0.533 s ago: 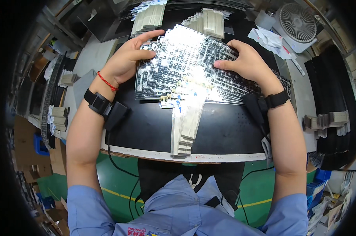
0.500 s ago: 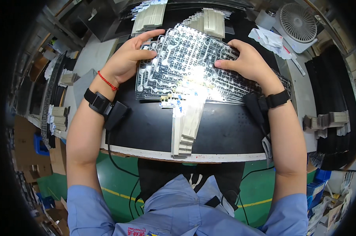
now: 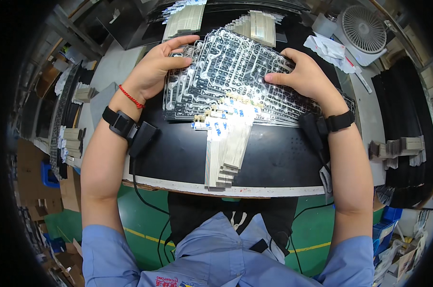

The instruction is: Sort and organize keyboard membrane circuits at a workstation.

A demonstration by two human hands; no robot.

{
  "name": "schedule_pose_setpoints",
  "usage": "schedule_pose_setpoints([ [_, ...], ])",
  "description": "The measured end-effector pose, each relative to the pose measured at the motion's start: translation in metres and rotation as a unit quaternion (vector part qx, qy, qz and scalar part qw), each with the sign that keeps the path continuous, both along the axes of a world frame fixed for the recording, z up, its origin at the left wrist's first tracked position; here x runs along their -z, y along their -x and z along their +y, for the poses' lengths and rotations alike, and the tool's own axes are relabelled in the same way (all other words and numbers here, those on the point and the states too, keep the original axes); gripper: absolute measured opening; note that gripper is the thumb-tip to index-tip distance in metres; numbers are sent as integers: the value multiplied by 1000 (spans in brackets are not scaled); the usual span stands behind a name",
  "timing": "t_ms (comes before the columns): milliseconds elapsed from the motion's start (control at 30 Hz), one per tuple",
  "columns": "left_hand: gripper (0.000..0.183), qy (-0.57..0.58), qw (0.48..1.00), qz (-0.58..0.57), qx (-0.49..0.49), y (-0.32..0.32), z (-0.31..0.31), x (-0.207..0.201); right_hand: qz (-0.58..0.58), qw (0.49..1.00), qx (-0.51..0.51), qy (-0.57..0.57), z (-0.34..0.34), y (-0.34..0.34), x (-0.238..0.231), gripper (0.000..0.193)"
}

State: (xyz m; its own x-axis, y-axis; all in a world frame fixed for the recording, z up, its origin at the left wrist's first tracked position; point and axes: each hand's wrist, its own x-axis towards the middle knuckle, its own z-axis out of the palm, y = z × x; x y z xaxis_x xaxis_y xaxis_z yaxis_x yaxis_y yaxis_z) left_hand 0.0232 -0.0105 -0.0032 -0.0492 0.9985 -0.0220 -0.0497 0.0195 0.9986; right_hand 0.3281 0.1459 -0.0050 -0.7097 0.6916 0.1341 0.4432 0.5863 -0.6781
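Note:
Between my hands is a fanned stack of keyboard membrane circuit sheets [image 3: 240, 67], clear film with black and silver printed traces. Their flat pale ribbon tails [image 3: 233, 148] hang toward me, splayed, with white and blue tape tabs [image 3: 221, 125] at the top. My left hand [image 3: 166, 64] grips the stack's left edge, thumb on top and index finger stretched along the far side; the other fingers are partly hidden. My right hand [image 3: 300, 74] holds the right side, thumb pressed on the top sheet and fingers over the far edge. The sheets lie tilted over the black mat [image 3: 178, 158].
More bundles of ribbon-tailed sheets [image 3: 185, 21] lie at the back, with another bundle [image 3: 262, 28] beside them. A white fan [image 3: 362, 28] stands back right, near a crumpled white paper [image 3: 325, 47]. Black sheets with tails [image 3: 403, 148] lie on the right and others [image 3: 72, 143] on the left.
The sheets have fanned slightly wider and tilted, so the glare on them has shrunk. Their tails have spread a little to the left, and my right hand has shifted slightly right.

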Motion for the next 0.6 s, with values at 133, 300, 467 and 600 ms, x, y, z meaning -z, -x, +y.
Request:
schedule_pose_setpoints([
  [133, 51, 34, 999, 1, -41, -4, -1, -3, -9, 1000, 11, 7, 2, -2, -1, 65],
  [300, 50, 3, 1000, -7, -28, -2, -2, -3, -8, 1000, 22, 12, -4, -1, -5, 62],
  [467, 55, 19, 998, 30, -44, 1, 1, -2, -25, 999, 33, -13, -2, -2, -9, 58],
  [600, 58, -16, 997, -70, 19, 8, -2, -5, -14, 999, 39, 35, 2, -4, -12, 57],
])
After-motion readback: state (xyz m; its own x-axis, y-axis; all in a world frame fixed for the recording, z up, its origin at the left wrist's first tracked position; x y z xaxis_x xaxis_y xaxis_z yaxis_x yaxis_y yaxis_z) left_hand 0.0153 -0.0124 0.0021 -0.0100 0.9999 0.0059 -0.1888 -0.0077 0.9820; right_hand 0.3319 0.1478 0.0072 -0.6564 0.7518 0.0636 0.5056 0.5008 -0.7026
